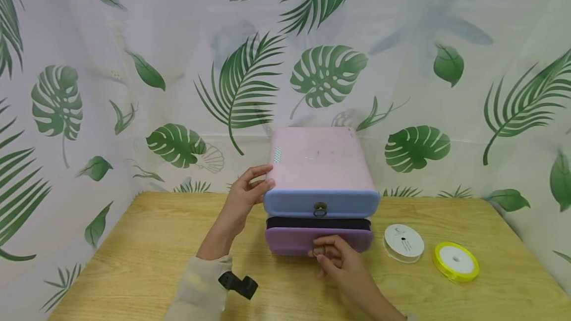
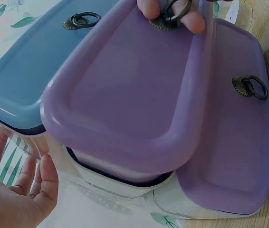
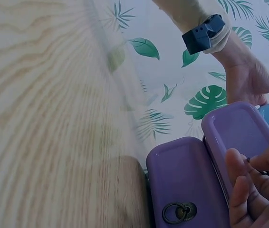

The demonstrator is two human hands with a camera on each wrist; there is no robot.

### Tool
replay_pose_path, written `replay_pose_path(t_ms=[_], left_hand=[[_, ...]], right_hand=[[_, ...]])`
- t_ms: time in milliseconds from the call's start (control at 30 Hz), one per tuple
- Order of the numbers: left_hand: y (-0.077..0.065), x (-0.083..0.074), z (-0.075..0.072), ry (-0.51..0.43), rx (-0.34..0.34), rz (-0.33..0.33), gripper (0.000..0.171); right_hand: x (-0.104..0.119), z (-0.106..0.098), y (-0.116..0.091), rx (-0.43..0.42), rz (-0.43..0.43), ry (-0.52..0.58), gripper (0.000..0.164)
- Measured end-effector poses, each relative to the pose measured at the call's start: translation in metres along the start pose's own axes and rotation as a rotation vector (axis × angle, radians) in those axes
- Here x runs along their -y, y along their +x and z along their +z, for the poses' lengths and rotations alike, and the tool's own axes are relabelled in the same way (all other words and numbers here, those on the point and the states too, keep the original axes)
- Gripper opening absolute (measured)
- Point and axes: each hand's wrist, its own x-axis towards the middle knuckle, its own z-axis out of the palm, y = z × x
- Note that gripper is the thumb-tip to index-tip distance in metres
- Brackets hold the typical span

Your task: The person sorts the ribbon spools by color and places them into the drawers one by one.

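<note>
A small chest of drawers with a pink top stands on the table. Its upper blue drawer carries a ring pull and looks closed. The purple middle drawer is pulled partway out, a dark gap showing behind its front. My right hand pinches this drawer's ring pull between thumb and fingers. Below, a second purple drawer shows in both wrist views; the head view hides it. My left hand rests against the chest's left side with fingers loosely bent.
To the right of the chest lie a white spool and a spool with a yellow rim. A leaf-print cloth hangs behind the wooden table. A black device is strapped to my left wrist.
</note>
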Motion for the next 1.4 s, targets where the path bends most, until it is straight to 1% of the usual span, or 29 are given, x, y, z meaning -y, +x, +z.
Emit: replay_pose_path(t_ms=[167,367,533,600,867,1000,1067,1200,1300,1400], left_hand=[[0.0,0.0,0.0,-0.004,-0.003,0.001,0.041],[0.0,0.0,0.0,-0.007,0.001,0.006,0.041],[-0.001,-0.001,0.001,-0.005,-0.001,0.002,0.041],[-0.001,-0.001,0.001,-0.004,-0.003,0.002,0.041],[0.0,0.001,0.0,-0.006,0.003,0.005,0.041],[0.0,0.002,0.0,-0.007,0.004,0.006,0.041],[0.0,0.002,0.0,-0.004,0.004,0.006,0.042],[0.0,0.002,0.0,0.001,0.003,0.01,0.042],[0.0,0.002,0.0,0.004,0.003,0.011,0.042],[0.0,0.001,0.0,0.005,0.001,0.011,0.042]], right_hand=[[0.0,0.0,-0.007,0.016,0.02,0.032,0.031],[0.003,0.0,-0.015,0.052,0.021,0.05,0.032],[0.005,0.0,-0.022,0.078,-0.036,0.026,0.033],[0.003,-0.001,-0.024,0.081,-0.041,0.015,0.033],[-0.001,-0.001,-0.028,0.09,0.013,0.032,0.035],[0.001,-0.002,-0.031,0.1,0.022,0.045,0.037],[0.001,-0.002,-0.033,0.107,0.006,0.049,0.037],[0.0,-0.002,-0.036,0.126,-0.084,0.041,0.033],[-0.002,-0.003,-0.039,0.142,-0.128,0.052,0.032],[-0.004,-0.003,-0.041,0.162,-0.144,0.08,0.031]])
